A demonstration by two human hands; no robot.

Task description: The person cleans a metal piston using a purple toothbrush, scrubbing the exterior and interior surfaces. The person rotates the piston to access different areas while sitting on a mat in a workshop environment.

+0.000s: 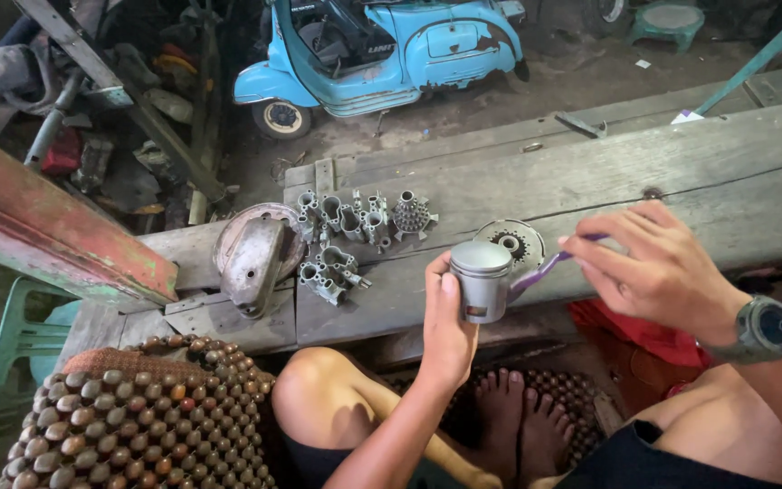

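My left hand (446, 319) grips a grey metal piston (481, 281), held upright over the edge of a wooden bench (681, 172). My right hand (658, 267), with a dark watch on its wrist, holds a purple-handled brush (549, 265) whose head rests against the piston's right side. Just behind the piston, a round toothed metal disc (510, 242) lies flat on the bench.
Several small grey metal engine parts (355, 226) and a rounded metal cover (253, 258) lie on the bench to the left. A beaded wooden seat mat (138, 417) is at lower left. A light blue scooter (382, 50) stands behind. A red cloth (631, 330) lies under the bench.
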